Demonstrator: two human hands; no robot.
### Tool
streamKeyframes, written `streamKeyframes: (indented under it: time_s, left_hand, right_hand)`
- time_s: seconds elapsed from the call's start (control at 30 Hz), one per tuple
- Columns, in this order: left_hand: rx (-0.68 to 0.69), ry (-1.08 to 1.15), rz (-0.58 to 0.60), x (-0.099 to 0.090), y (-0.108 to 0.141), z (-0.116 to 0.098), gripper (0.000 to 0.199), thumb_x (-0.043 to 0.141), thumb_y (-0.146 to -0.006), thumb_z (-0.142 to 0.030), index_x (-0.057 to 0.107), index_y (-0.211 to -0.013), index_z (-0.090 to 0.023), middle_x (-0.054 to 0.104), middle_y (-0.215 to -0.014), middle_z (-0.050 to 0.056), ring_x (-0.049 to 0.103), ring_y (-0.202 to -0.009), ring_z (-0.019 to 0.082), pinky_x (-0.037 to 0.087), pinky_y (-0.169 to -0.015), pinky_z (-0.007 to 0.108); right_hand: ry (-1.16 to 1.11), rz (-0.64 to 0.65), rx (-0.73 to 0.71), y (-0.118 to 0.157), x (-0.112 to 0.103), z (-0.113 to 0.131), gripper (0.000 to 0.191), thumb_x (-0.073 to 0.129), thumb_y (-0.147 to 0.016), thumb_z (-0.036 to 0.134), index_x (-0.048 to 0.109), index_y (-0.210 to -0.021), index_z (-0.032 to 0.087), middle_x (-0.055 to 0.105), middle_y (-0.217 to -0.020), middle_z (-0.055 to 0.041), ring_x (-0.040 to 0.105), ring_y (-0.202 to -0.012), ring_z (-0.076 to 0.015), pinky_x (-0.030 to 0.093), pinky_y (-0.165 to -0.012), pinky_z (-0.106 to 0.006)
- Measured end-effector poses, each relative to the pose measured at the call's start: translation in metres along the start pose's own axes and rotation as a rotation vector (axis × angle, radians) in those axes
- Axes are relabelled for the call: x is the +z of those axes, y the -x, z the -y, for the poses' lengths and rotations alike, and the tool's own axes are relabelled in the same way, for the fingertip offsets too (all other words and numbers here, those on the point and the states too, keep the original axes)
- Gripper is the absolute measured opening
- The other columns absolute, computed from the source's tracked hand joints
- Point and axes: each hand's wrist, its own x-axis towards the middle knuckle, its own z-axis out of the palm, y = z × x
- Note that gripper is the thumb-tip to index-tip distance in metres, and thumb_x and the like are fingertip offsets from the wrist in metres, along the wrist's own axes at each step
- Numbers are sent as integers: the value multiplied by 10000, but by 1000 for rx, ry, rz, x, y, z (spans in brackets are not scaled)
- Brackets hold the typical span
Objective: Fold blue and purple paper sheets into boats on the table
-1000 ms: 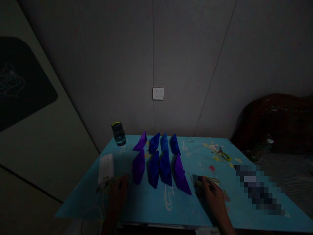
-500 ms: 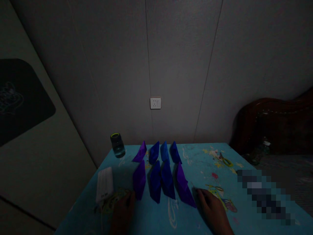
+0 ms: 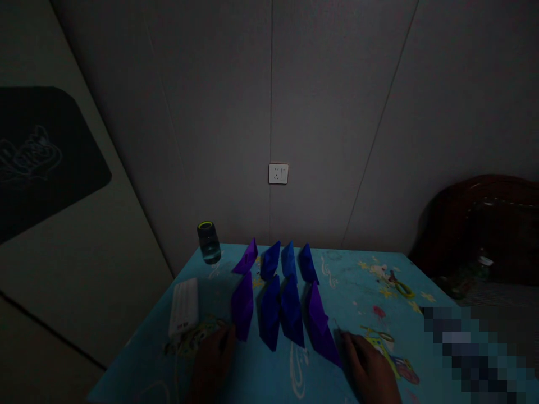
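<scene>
Several folded paper boats stand in two rows on the blue patterned table. The back row has a purple boat [image 3: 246, 258], a blue one [image 3: 270, 261], a lighter blue one [image 3: 289, 261] and another blue one [image 3: 309, 264]. In front are a purple boat [image 3: 242, 307], two blue boats [image 3: 270, 314] and a purple boat [image 3: 321, 325] at the right. My left hand [image 3: 214, 356] rests beside the front left purple boat, fingers curled, contents too dark to make out. My right hand [image 3: 368, 362] lies right of the front right purple boat, fingers pinched together near its tip.
A white power bank [image 3: 184, 307] with a cable lies on the left of the table [image 3: 236, 381]. A dark bottle [image 3: 209, 244] stands at the back left. Yellow-handled scissors [image 3: 404, 289] lie at the right. A pixelated patch covers the right edge.
The view has shifted, so the scene sits slightly differently in the frame. Both hands and the boats keep nearly the same places relative to one another.
</scene>
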Motion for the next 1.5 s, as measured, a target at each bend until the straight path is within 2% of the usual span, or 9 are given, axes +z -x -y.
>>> streamKeyframes:
  time_s: [0.13, 0.33, 0.57, 0.67, 1.0, 1.17, 1.33, 1.5]
  left_hand:
    - [4, -26, 24, 0, -1, 0, 455, 403, -881, -494, 735, -753, -210, 769, -817, 101, 704, -772, 288, 523, -774, 399]
    - [8, -26, -8, 0, -1, 6, 442, 443, -835, -509, 763, -860, -205, 789, -923, 107, 724, -872, 297, 535, -835, 400]
    - [112, -20, -35, -4, 0, 1, 440, 426, -881, -492, 720, -700, -220, 766, -740, 75, 703, -682, 249, 529, -661, 332]
    - [109, -15, -68, -2, -1, 1, 436, 442, -866, -506, 733, -739, -207, 770, -766, 91, 706, -695, 263, 528, -671, 353]
    - [107, -6, -5, -6, 1, -5, 438, 433, -884, -482, 707, -704, -192, 748, -724, 80, 689, -682, 242, 496, -677, 340]
    - [95, 24, -57, -2, 2, -1, 380, 473, -873, -470, 717, -757, -204, 767, -808, 81, 696, -748, 245, 509, -742, 343]
    - [108, 29, -21, -2, 2, -3, 423, 441, -899, -478, 671, -673, -205, 717, -679, 55, 644, -619, 209, 469, -634, 312]
    - [122, 43, -9, -4, 2, -5, 428, 438, -899, -481, 678, -678, -204, 717, -682, 49, 645, -631, 209, 465, -653, 316]
  right_hand:
    - [4, 7, -5, 1, 0, 1, 457, 382, -967, 530, 735, -993, 240, 772, -1010, -91, 730, -901, -268, 541, -783, -333]
    - [24, 0, 5, 1, 3, 1, 440, 382, -975, 488, 729, -1006, 219, 766, -1027, -95, 724, -904, -254, 517, -813, -327]
    - [59, 3, -15, 1, 0, 4, 442, 366, -992, 465, 720, -1020, 203, 757, -1038, -107, 713, -917, -250, 502, -816, -322]
    - [74, 12, -10, 1, 0, 5, 443, 364, -993, 466, 716, -1037, 202, 756, -1047, -101, 715, -922, -253, 503, -808, -324]
    - [94, 26, -20, 2, -1, 7, 482, 329, -994, 515, 702, -987, 210, 756, -989, -105, 720, -857, -256, 504, -749, -326]
    - [87, 21, -25, 1, -2, 6, 460, 351, -990, 511, 705, -1003, 219, 756, -1004, -91, 718, -882, -251, 506, -775, -324]
    - [80, 28, -18, 2, -2, 7, 468, 344, -991, 508, 704, -978, 208, 759, -984, -97, 722, -869, -251, 512, -764, -328]
    - [77, 29, -29, 2, -4, 8, 460, 350, -990, 519, 700, -981, 221, 758, -985, -95, 719, -873, -251, 512, -754, -323]
